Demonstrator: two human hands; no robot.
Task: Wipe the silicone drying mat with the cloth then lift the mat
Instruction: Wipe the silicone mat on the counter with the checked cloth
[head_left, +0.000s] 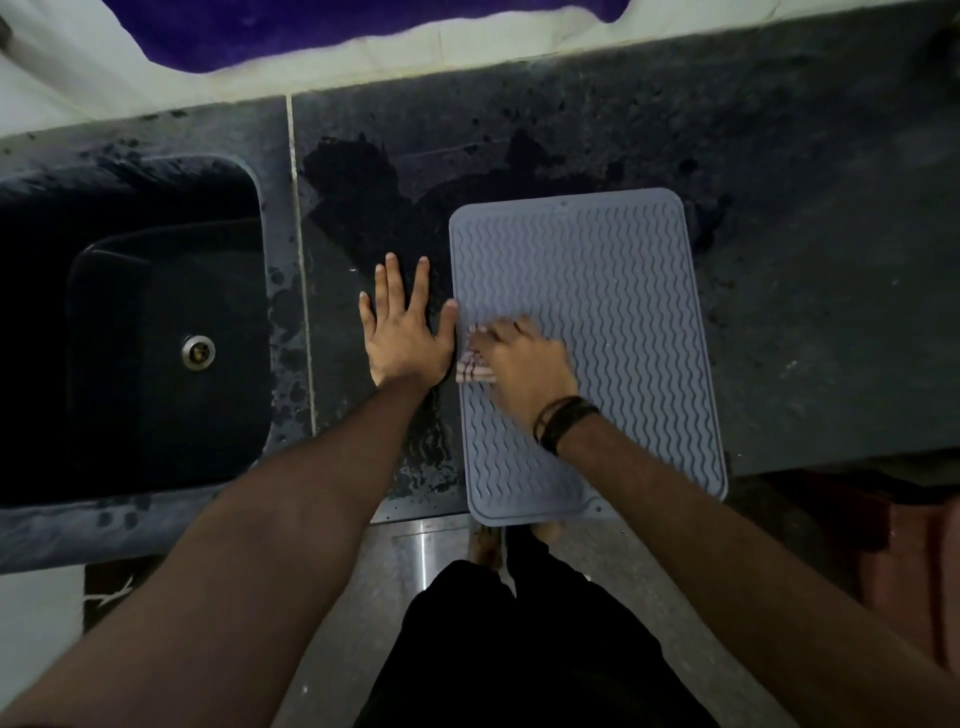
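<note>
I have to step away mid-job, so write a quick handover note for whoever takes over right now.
Left hand: flat, fingers spread on the wet dark stone counter, thumb at the mat's left edge.
Right hand: presses the pale striped cloth on the grey wavy-ribbed silicone drying mat, near its left side.
Mat lies flat, near edge overhanging the counter.
Done: wiping under way.
Left: finish wiping, then lift the mat.

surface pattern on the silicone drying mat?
Grey-blue silicone drying mat with raised wavy ridges inside a smooth border; the head view shows it.
</note>
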